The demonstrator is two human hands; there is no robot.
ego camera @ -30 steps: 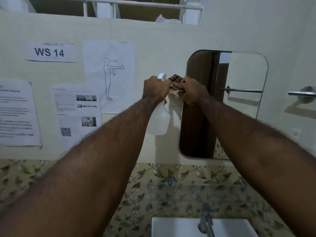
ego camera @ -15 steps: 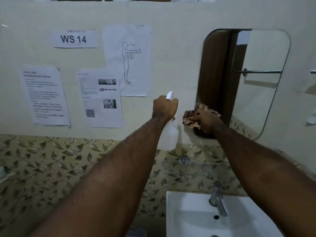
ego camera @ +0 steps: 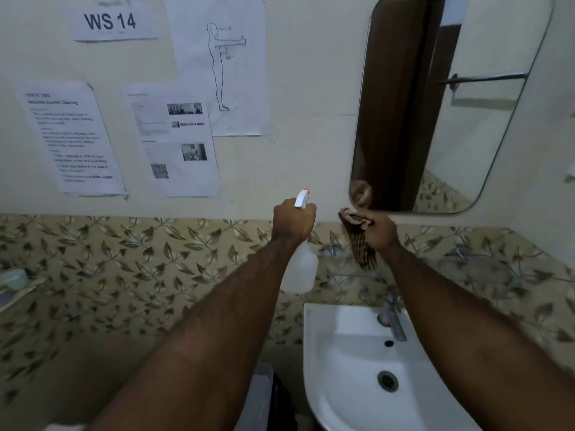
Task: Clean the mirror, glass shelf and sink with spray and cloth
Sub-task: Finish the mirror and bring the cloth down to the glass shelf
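Observation:
My left hand (ego camera: 294, 222) grips the neck of a white spray bottle (ego camera: 300, 269), its nozzle pointing at the wall left of the mirror. My right hand (ego camera: 381, 233) holds a brown checked cloth (ego camera: 361, 248) that hangs down just below the mirror's lower left corner. The rounded mirror (ego camera: 485, 119) hangs on the wall at upper right and reflects a brown door and a towel rail. A glass shelf (ego camera: 485, 262) on metal brackets runs under the mirror, partly hidden by my right arm. The white sink (ego camera: 339, 362) with its tap (ego camera: 393, 315) stands below.
Several printed sheets (ego camera: 174, 138) and a "WS 14" label (ego camera: 110, 21) are taped to the cream wall on the left. Leaf-patterned tiles (ego camera: 124, 275) cover the lower wall. A soap dish shelf (ego camera: 15, 284) juts out at the far left edge.
Both hands have dropped from in front of the mirror's left edge to below its lower corner. The hands separated and the cloth now hangs loose. The view tilted downward, showing more sink.

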